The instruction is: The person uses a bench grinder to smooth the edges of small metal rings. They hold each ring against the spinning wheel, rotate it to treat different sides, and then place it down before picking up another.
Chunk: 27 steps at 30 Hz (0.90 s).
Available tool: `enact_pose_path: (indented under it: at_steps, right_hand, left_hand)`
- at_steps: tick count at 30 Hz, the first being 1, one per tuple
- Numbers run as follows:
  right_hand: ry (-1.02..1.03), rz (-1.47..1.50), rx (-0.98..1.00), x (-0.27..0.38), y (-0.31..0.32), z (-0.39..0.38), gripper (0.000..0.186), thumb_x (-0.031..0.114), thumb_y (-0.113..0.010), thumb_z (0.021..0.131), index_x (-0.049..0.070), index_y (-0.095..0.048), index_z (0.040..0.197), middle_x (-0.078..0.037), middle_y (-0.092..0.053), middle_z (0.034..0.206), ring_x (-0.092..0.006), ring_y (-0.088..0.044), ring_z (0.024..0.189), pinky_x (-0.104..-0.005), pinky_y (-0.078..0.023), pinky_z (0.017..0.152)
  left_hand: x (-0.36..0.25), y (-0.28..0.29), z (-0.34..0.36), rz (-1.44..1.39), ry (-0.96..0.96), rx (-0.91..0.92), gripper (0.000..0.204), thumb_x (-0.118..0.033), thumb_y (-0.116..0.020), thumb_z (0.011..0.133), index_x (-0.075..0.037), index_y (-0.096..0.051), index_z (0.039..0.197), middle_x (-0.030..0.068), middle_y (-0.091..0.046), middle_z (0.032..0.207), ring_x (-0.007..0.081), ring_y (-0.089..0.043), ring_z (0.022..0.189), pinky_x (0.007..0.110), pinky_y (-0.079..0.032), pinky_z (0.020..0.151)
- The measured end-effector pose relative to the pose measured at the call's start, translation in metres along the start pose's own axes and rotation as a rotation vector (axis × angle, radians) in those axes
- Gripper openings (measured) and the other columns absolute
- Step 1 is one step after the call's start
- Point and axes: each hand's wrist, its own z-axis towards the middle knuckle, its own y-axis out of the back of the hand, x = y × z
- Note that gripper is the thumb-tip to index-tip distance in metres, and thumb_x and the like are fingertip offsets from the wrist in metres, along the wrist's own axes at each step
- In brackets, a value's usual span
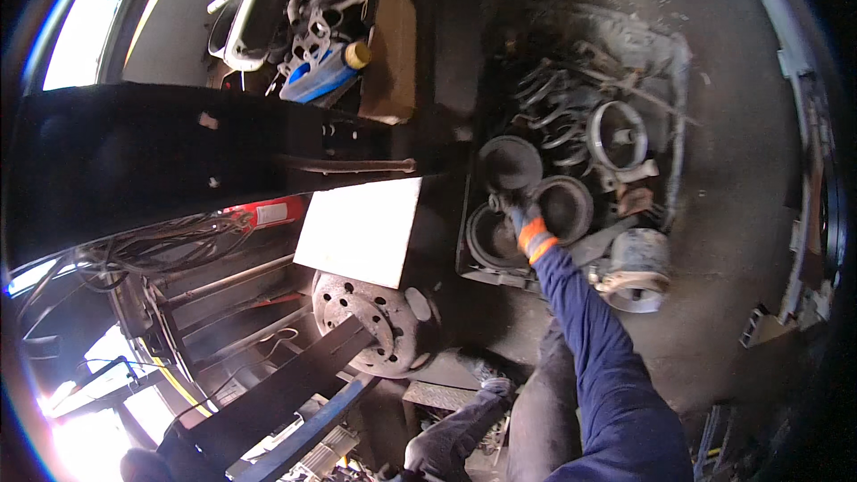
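Observation:
My right hand (pixel 523 216), in a dark glove with an orange cuff, reaches down into a shallow tray (pixel 681 125) of used metal parts. It is among three round, dish-like metal parts: an upper one (pixel 510 161), a right one (pixel 566 211) and a lower one (pixel 489 236). The fingertips are dark and partly hidden between the parts, so whether they grip one is unclear. Farther back in the tray lie coil springs (pixel 555 116) and a pale metal ring (pixel 618 136). My left hand is out of view.
A cylindrical metal part (pixel 638 261) stands at the tray's near right corner. Left of the tray are a rusty wheel rim (pixel 415 339), a white panel (pixel 361 228) and a dark beam (pixel 178 147). A cardboard box (pixel 390 54) with parts and a blue bottle (pixel 321 76) is at the far left.

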Motion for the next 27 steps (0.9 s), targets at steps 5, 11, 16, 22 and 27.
enact_pose_path:
  at_steps: [5,11,16,22,27]
  right_hand:
    - [-0.590,0.938,-0.030,0.198,-0.001,-0.202,0.027,0.042,-0.050,0.099,0.019,-0.061,0.093,0.005,-0.052,0.064,-0.0106,-0.041,0.047,-0.0264,-0.030,0.042]
    - [-0.418,0.978,0.498,0.371,0.018,-0.390,0.040,0.039,-0.040,0.104,0.008,-0.059,0.120,-0.016,-0.069,0.104,-0.0097,-0.039,0.043,-0.0263,-0.032,0.041]
    - [-0.367,0.923,0.653,0.482,0.015,-0.494,0.038,0.033,-0.044,0.101,0.004,-0.057,0.122,-0.011,-0.068,0.105,-0.0095,-0.036,0.044,-0.0247,-0.029,0.042]
    - [-0.261,0.661,0.827,0.561,-0.022,-0.575,0.030,0.030,-0.047,0.103,0.005,-0.060,0.116,-0.006,-0.066,0.093,-0.0090,-0.043,0.049,-0.0253,-0.034,0.045]
    - [0.055,-0.008,0.633,0.544,-0.079,-0.624,0.032,0.035,-0.064,0.096,0.004,-0.062,0.106,-0.001,-0.066,0.088,-0.0047,-0.055,0.067,-0.0206,-0.042,0.055]
  left_hand:
    - [-0.024,0.008,-0.052,-0.312,-0.212,0.226,0.021,-0.012,-0.074,0.084,0.001,-0.063,0.097,0.0170,-0.070,0.079,0.0299,-0.069,0.063,0.039,-0.056,0.056]
    - [-0.216,-0.024,-0.269,-0.333,-0.445,0.448,0.078,-0.007,-0.066,0.087,-0.016,-0.024,0.152,0.0155,-0.066,0.082,0.0230,-0.064,0.056,0.033,-0.053,0.048]
    - [-0.217,-0.006,-0.319,-0.667,-0.605,0.887,0.077,0.002,-0.060,0.081,-0.009,-0.031,0.152,0.0173,-0.067,0.100,0.0280,-0.068,0.080,0.037,-0.055,0.070]
    - [-0.218,0.030,-0.382,-0.802,-0.782,1.069,0.034,-0.009,-0.060,0.086,-0.009,-0.047,0.118,0.0120,-0.057,0.091,0.0289,-0.063,0.073,0.038,-0.053,0.065]
    - [-0.182,0.060,-0.413,-0.712,-0.928,0.800,0.046,-0.041,-0.071,0.089,-0.006,-0.051,0.112,0.0034,-0.055,0.068,0.0157,-0.052,0.050,0.030,-0.039,0.044]
